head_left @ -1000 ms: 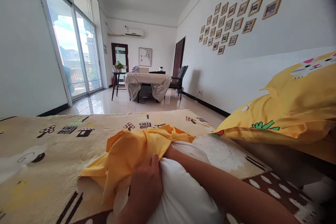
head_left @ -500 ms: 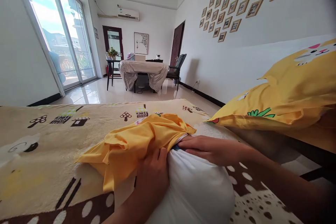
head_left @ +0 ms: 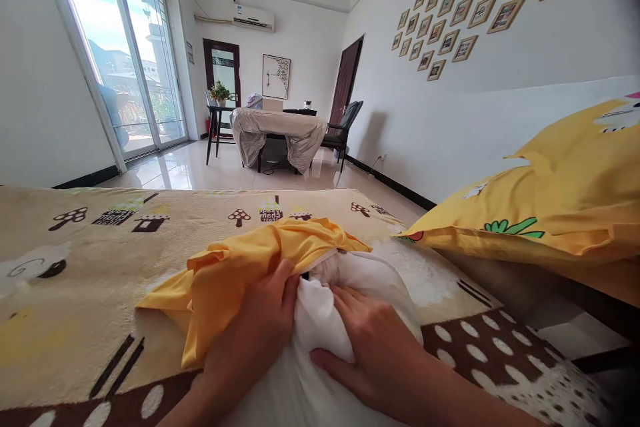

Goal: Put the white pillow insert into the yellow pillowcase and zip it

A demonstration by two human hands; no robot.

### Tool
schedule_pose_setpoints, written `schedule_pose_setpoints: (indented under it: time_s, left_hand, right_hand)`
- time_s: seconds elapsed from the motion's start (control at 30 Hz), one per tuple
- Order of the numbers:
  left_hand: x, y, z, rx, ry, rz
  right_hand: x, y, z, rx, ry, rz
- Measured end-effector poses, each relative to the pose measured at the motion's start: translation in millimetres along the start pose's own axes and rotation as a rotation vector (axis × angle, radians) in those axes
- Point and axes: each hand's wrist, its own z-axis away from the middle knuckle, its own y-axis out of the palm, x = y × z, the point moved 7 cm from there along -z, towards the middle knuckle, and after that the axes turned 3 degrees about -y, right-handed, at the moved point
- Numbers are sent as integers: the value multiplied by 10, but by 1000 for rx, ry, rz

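Observation:
A yellow pillowcase (head_left: 225, 287) lies bunched on the patterned blanket (head_left: 165, 253), its opening turned toward me. Partly inside that opening is a white pillow (head_left: 280, 387), most of it bulging out on my side. My left hand (head_left: 260, 313) is closed on the pillowcase's edge at the near left of the opening. On top of the pillow, my right hand (head_left: 365, 333) pinches a fold of its white fabric between thumb and fingers. How far the pillow reaches inside the case is hidden.
At the right stands another pillow in a yellow printed case (head_left: 565, 193). Beyond the blanket's far edge are the tiled floor, a covered table (head_left: 280, 127), a black chair (head_left: 345, 127) and a plant (head_left: 220, 91). Sliding glass doors (head_left: 135, 47) fill the left side.
My right hand has come out of the pillowcase opening and moved toward me, now gripping the pillow's fabric. More white shows at the opening. My left hand has shifted slightly left with the pillowcase.

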Motion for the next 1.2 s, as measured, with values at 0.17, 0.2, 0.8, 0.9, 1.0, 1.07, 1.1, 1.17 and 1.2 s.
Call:
schedule_pose_setpoints:
  time_s: [0.17,0.2,0.8,0.9,1.0,1.07,1.1,1.17,1.2]
  left_hand:
    - [-9,-321,54,-229,29,56]
    - [-29,-325,76,-247,59,24]
    - [121,-301,-79,-11,206,-259]
    - [186,-112,-135,-114,233,-360]
    - [228,-21,-147,-231,282,-467]
    - [233,-26,-135,-283,323,-477]
    - [236,-43,-130,-302,335,-460]
    - [246,-85,-125,-329,345,-398]
    - [258,-102,-129,-336,341,-356]
  right_hand:
    - [98,227,-568,52,-41,64]
    - [72,265,-671,25,-34,93]
    - [-1515,-79,-435,-464,329,-48]
    - [-1423,-127,-232,-562,264,148]
    - [-1061,-305,-40,-602,145,491]
    - [-676,-470,174,-711,22,634]
    - [-458,-526,303,-780,-51,652]
    - [-60,-473,482,-764,-185,522]
    - [153,-376,546,-747,-272,456]
